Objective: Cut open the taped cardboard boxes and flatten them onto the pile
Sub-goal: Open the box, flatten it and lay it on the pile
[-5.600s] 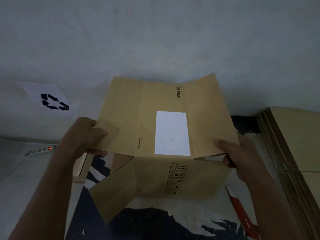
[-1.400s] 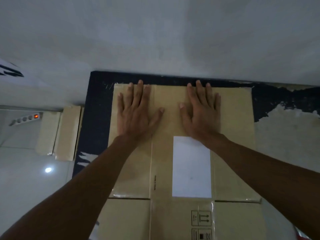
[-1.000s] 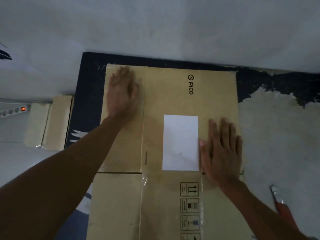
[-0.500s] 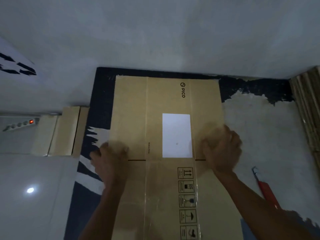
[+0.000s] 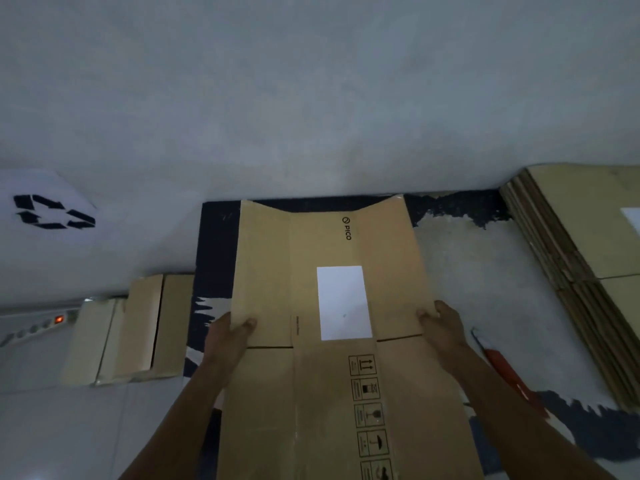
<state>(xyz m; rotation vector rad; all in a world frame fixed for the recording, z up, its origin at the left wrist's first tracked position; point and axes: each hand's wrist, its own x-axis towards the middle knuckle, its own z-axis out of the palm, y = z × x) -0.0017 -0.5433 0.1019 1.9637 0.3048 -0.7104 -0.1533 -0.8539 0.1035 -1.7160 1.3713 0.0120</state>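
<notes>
Both palms off the panels now, left hand (image 5: 230, 336) and right hand (image 5: 441, 327) each curled around a side edge of the flattened box (image 5: 332, 341), far flaps lifting off the mat (image 5: 214, 251); ready to carry right to the pile (image 5: 581, 271)

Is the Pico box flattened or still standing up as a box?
Flattened: the Pico box lies as one flat sheet, gripped at both side edges.

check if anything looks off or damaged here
The dark floor mat is badly worn, its dark surface flaked away in ragged patches right of the flattened box. A red box cutter lies loose on it beside the right hand.
</notes>
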